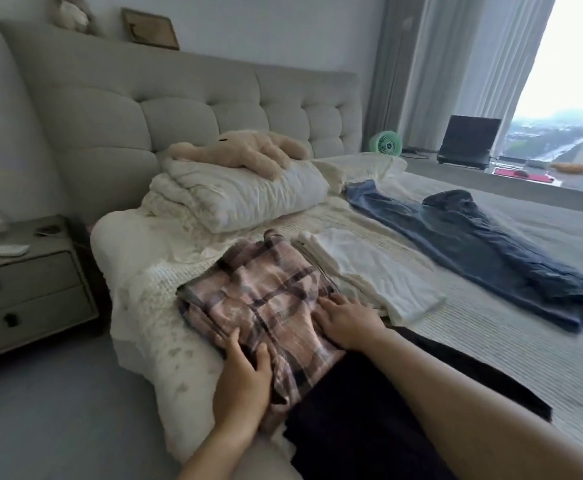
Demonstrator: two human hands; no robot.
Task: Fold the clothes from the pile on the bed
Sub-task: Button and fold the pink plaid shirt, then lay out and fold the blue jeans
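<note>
**Both hands flat on folded plaid garment at bed edge**

The wide bed with grey tufted fabric headboard (186, 98) carries all the clothing. A long pair of blue denim jeans (473, 244) lies spread out across the far side of the mattress, well apart from the person. A black garment (369, 410) lies at the near edge, under the person's right forearm. The pink-and-brown plaid fabric garment (266, 299) lies folded near the bed's left edge, its near end overlapping the black garment. Just beside it, toward the jeans, lies a folded white textured cloth (369, 271).

The left hand (245, 379) rests palm down on the plaid garment's near left edge, fingers straight and slightly spread, gripping nothing. The right hand (345, 320) presses flat on the garment's right side, fingers extended, gripping nothing.
</note>
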